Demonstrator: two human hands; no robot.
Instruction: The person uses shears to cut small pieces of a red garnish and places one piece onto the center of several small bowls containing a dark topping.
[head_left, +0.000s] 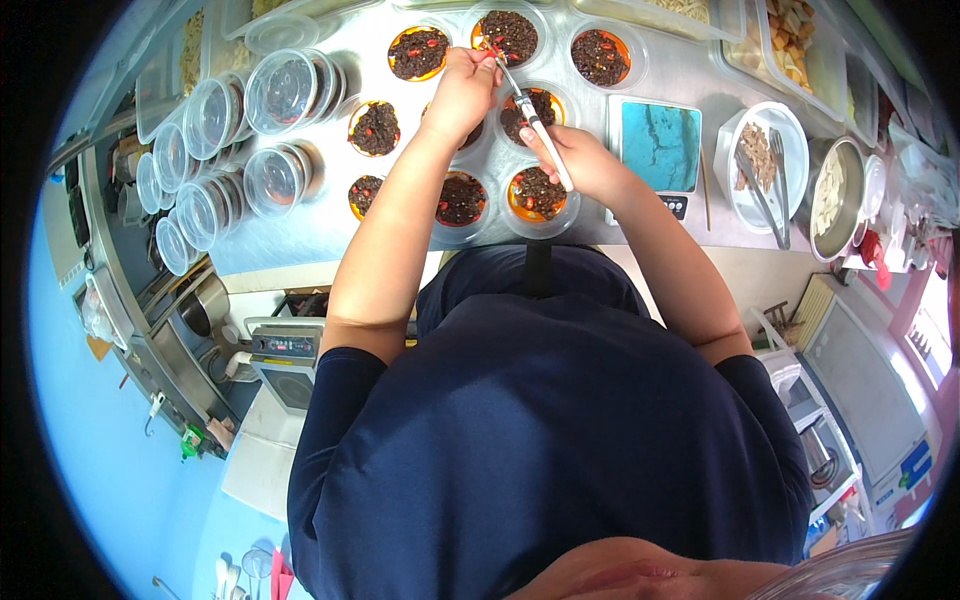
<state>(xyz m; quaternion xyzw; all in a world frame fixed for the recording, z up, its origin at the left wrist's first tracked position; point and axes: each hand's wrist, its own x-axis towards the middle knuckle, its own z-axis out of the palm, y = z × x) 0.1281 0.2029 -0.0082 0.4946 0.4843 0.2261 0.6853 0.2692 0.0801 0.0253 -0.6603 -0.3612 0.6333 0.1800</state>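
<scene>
My right hand (574, 161) is closed around the white handle of a slim metal utensil (531, 116), whose exact kind I cannot tell. Its far end reaches up to my left hand (471, 86), where the fingers pinch a small red piece (491, 54), perhaps chili. Both hands are above round plastic containers holding dark, crumbly food over an orange layer. One such container (598, 58) stands to the right at the back, another (537, 196) near the front edge. Red bits lie on the dark food in several of them. My left forearm partly hides some containers.
Stacked lidded containers (281, 90) stand at the left. Right of my hands are a kitchen scale (660, 146), a white tub (796, 142) with shredded food and tongs (780, 180), and a steel pot (847, 161). Larger food bins (806, 94) line the back of the steel table.
</scene>
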